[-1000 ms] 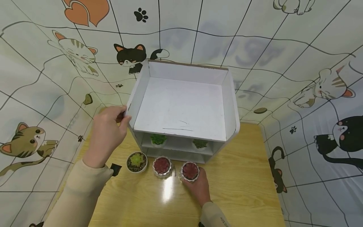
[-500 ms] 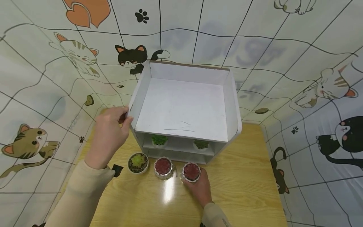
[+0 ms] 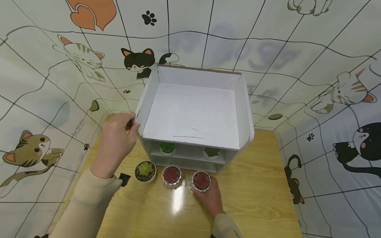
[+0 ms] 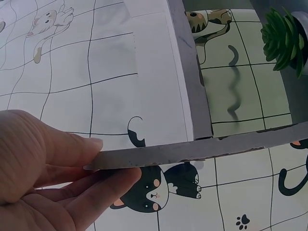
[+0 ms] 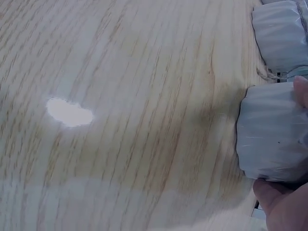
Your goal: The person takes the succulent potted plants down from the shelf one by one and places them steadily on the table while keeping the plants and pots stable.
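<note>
My left hand point(image 3: 116, 142) pinches the left side panel of a white two-tier shelf point(image 3: 193, 112); the left wrist view shows thumb and fingers on either side of the panel's edge point(image 4: 144, 156). In front of the shelf, my right hand point(image 3: 210, 197) grips a white ribbed pot with a dark red succulent point(image 3: 201, 181). The right wrist view shows that pot point(image 5: 272, 132) on its side in the picture, fingers at its wall. Just left of it stands a matching red succulent pot point(image 3: 171, 175). Further left is a white pot with a yellow-green succulent point(image 3: 145, 171).
Two green potted plants, a bright one point(image 3: 168, 147) and a duller one point(image 3: 211, 151), stand on the shelf's middle level. The wooden table point(image 3: 256, 198) lies beneath everything. Cat-patterned walls point(image 3: 190, 39) close in behind and at both sides.
The whole head view has shifted very slightly. Both hands, the shelf and the pots keep their places relative to one another.
</note>
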Tool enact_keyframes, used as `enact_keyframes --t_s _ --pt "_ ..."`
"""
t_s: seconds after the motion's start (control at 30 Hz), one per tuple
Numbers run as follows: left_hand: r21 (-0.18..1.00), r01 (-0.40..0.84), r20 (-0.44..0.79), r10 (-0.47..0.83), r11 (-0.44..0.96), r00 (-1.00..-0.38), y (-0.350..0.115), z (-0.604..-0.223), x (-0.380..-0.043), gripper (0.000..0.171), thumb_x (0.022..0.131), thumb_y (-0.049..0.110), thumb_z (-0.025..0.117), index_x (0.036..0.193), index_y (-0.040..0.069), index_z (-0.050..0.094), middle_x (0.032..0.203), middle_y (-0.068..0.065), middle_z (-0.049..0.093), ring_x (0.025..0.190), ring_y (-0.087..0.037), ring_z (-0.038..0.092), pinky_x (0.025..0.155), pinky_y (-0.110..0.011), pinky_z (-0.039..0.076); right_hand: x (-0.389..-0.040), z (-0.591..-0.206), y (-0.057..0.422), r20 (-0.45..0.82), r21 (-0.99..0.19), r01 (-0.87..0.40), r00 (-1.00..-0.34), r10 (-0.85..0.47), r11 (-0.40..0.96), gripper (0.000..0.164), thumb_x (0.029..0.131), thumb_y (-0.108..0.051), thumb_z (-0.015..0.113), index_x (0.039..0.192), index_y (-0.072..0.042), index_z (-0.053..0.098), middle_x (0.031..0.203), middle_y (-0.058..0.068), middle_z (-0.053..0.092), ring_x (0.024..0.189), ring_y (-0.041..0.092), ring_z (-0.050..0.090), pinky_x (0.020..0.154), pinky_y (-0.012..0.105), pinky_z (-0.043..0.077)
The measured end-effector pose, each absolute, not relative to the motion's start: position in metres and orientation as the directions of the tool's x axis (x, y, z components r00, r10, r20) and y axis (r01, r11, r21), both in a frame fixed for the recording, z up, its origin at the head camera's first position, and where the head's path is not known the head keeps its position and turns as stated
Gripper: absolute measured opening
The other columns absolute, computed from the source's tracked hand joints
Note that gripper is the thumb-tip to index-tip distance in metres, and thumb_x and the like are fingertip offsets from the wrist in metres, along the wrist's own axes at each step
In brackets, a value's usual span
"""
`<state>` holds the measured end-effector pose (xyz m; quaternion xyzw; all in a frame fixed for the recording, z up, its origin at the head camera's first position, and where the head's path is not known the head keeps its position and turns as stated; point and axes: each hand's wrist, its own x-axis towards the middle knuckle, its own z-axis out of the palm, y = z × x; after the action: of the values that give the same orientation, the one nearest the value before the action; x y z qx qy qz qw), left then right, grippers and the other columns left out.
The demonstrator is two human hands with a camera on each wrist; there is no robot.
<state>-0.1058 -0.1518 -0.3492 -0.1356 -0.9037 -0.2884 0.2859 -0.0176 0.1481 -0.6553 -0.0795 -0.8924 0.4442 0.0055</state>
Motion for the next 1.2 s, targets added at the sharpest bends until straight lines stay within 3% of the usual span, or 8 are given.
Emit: enact_keyframes --t_s 0.17,0.33,0.57,0.73,0.93,1.2 --pt "0.449 0.396 0.591 0.066 0.801 -0.804 -0.152 -0.351 -0.105 0.019 0.085 -0.012 0.075 0.103 -0.019 0.07 0.101 -0.031 0.072 0.075 -0.039 0.07 0.061 -0.048 0.059 -0.017 -0.651 0.151 -0.065 -0.777 0.12 -0.992 0.11 0.619 0.082 0.07 -0.023 0.097 0.132 0.006 0.05 0.124 0.023 0.062 0.117 0.041 0.063 0.099 0.059 0.053" --pt "0.467 0.387 0.579 0.056 0.795 -0.814 -0.151 -0.353 -0.104 0.021 0.085 -0.013 0.075 0.104 -0.019 0.07 0.102 -0.032 0.072 0.076 -0.04 0.071 0.062 -0.048 0.061 -0.017 -0.64 0.156 -0.054 -0.776 0.064 -0.998 0.035 0.628 0.072 0.071 -0.019 0.096 0.126 0.008 0.056 0.119 0.024 0.065 0.112 0.043 0.065 0.097 0.06 0.054" --pt "0.468 0.404 0.591 0.062 0.786 -0.805 -0.151 -0.353 -0.103 0.022 0.085 -0.013 0.075 0.104 -0.02 0.07 0.101 -0.033 0.072 0.075 -0.04 0.071 0.061 -0.048 0.061 -0.019 -0.599 0.18 -0.275 -0.697 0.124 -0.956 -0.104 0.706 0.06 0.086 -0.017 0.081 0.129 0.017 0.056 0.122 0.033 0.065 0.115 0.049 0.063 0.097 0.061 0.054" --pt "0.467 0.408 0.596 0.061 0.785 -0.8 -0.152 -0.354 -0.103 0.023 0.085 -0.014 0.075 0.106 -0.019 0.07 0.099 -0.032 0.072 0.074 -0.039 0.071 0.061 -0.047 0.061 -0.024 -0.559 0.204 -0.384 -0.698 0.17 -0.909 -0.163 0.696 0.048 0.095 -0.021 0.072 0.129 0.011 0.062 0.119 0.024 0.07 0.108 0.041 0.068 0.091 0.056 0.058" --pt "0.471 0.407 0.598 0.056 0.783 -0.8 -0.153 -0.354 -0.103 0.024 0.085 -0.014 0.075 0.108 -0.019 0.07 0.098 -0.032 0.072 0.074 -0.039 0.071 0.061 -0.047 0.06 -0.033 -0.511 0.223 -0.311 -0.714 0.127 -0.939 -0.149 0.688 0.038 0.098 -0.026 0.072 0.125 0.002 0.069 0.118 0.014 0.073 0.105 0.032 0.071 0.09 0.05 0.059" --pt "0.474 0.411 0.6 0.055 0.779 -0.798 -0.153 -0.353 -0.104 0.025 0.085 -0.014 0.075 0.108 -0.019 0.07 0.098 -0.032 0.072 0.074 -0.039 0.071 0.061 -0.047 0.06 -0.042 -0.467 0.235 -0.052 -0.702 -0.014 -0.996 -0.071 0.712 0.025 0.099 -0.024 0.071 0.117 -0.007 0.075 0.11 0.008 0.077 0.097 0.026 0.073 0.086 0.047 0.061"
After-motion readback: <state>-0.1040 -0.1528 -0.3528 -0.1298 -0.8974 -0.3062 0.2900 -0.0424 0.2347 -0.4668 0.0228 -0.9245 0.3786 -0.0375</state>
